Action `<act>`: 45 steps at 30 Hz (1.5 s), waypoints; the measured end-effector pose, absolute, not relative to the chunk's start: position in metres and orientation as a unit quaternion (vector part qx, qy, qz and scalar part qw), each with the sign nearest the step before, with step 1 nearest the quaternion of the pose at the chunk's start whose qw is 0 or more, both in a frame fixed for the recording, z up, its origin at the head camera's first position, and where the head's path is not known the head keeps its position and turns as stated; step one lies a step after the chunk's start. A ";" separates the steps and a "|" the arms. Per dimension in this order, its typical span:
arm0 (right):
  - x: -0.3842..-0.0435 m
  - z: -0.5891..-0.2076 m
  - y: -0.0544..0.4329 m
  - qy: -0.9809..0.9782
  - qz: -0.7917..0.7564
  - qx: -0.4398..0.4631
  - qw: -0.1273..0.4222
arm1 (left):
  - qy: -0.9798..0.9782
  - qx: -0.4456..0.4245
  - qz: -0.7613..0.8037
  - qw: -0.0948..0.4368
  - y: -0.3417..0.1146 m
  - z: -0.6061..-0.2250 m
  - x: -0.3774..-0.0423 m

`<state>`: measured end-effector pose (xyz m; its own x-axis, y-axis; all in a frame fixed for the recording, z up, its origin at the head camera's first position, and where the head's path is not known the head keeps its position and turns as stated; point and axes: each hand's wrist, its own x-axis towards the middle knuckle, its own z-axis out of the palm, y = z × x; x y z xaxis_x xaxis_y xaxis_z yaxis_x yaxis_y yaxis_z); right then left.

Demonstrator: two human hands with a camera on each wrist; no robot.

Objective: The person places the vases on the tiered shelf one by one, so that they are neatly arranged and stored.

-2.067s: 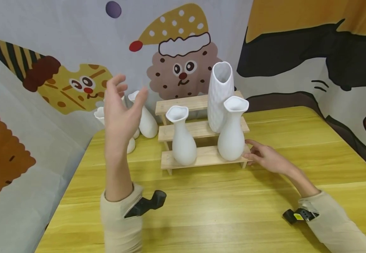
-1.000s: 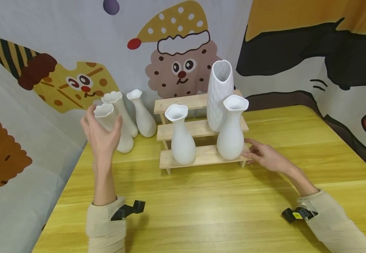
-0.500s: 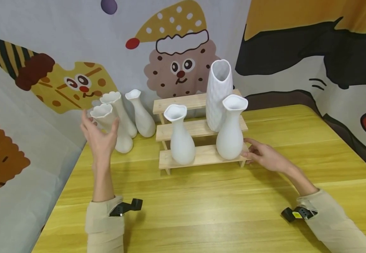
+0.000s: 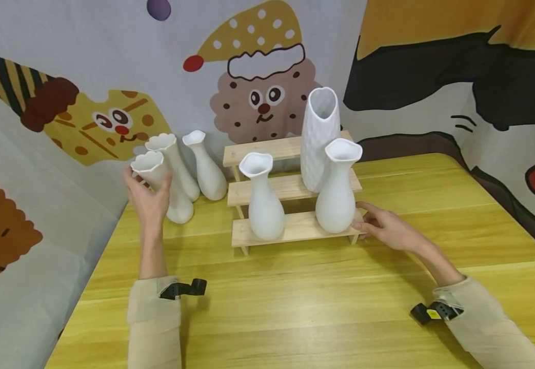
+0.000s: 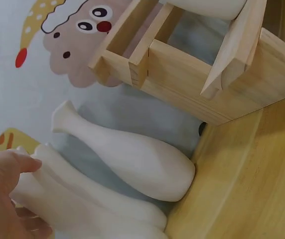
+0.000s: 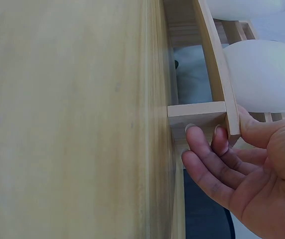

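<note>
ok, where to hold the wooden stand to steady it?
I'd pinch the stand by the right end of its bottom step, coming from the right: it's thin and juts past its leg there, leaving an edge to grip, and the nearest vase stands left of it.

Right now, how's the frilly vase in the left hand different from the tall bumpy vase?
The frilly vase has a ruffled rim; the tall vase has a smoother one. The frilly vase stands on the table, the tall vase on the wooden stand's middle step. Both are white.
</note>
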<state>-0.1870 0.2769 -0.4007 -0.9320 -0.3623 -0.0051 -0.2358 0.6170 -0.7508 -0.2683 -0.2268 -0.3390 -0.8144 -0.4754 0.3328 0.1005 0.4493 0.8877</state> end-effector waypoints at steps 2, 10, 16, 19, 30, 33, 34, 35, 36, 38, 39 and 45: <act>-0.187 -0.401 0.277 0.896 -0.404 -0.166 0.077 | -0.799 0.116 -0.514 0.289 -0.228 -0.341 -0.273; -0.187 -0.402 0.278 0.891 -0.414 -0.167 0.080 | -0.794 0.122 -0.517 0.296 -0.228 -0.345 -0.283; -0.187 -0.401 0.277 0.890 -0.418 -0.166 0.083 | -0.777 0.132 -0.541 0.293 -0.226 -0.346 -0.286; -0.187 -0.401 0.277 0.889 -0.420 -0.164 0.085 | -0.759 0.140 -0.560 0.299 -0.223 -0.345 -0.283; -0.186 -0.401 0.277 0.891 -0.415 -0.164 0.082 | -0.717 0.187 -0.574 0.348 -0.211 -0.341 -0.269; -0.186 -0.401 0.277 0.890 -0.417 -0.164 0.083 | -0.716 0.190 -0.557 0.374 -0.209 -0.337 -0.265; -0.186 -0.402 0.277 0.889 -0.418 -0.165 0.083 | -0.713 0.188 -0.556 0.383 -0.208 -0.335 -0.263; -0.186 -0.402 0.277 0.889 -0.419 -0.165 0.083 | -0.710 0.187 -0.555 0.392 -0.207 -0.333 -0.261; -0.186 -0.402 0.277 0.889 -0.420 -0.165 0.083 | -0.705 0.185 -0.555 0.400 -0.205 -0.331 -0.259; -0.187 -0.402 0.277 0.889 -0.419 -0.166 0.082 | -0.700 0.177 -0.552 0.419 -0.203 -0.327 -0.255; -0.187 -0.402 0.277 0.889 -0.420 -0.166 0.082 | -0.697 0.173 -0.551 0.425 -0.202 -0.325 -0.253; -0.186 -0.401 0.277 0.890 -0.417 -0.166 0.082 | -0.687 0.134 -0.547 0.458 -0.196 -0.312 -0.239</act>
<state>-0.1863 0.2768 -0.4011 -0.9318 -0.3628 -0.0077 -0.2264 0.5978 -0.7690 -0.2394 -0.1965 -0.3118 -0.5441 -0.6856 0.4836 0.3181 0.3648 0.8751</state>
